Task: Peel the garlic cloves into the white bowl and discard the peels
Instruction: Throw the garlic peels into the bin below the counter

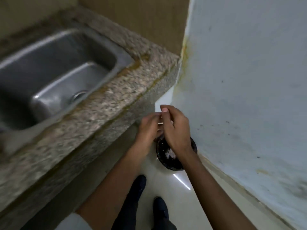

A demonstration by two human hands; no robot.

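Peels — pale papery scraps — sat in round black bin; left hand, right hand touching above, couldn't tell what fingers held.

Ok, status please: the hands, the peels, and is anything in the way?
Left hand and right hand together above black bin; grip blurred, cannot tell. Pale scraps in bin, likely peels. Nothing between hands and bin.

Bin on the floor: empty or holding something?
Holding something: pale scraps show inside the bin, under the left hand and right hand. Blur hides what they are.
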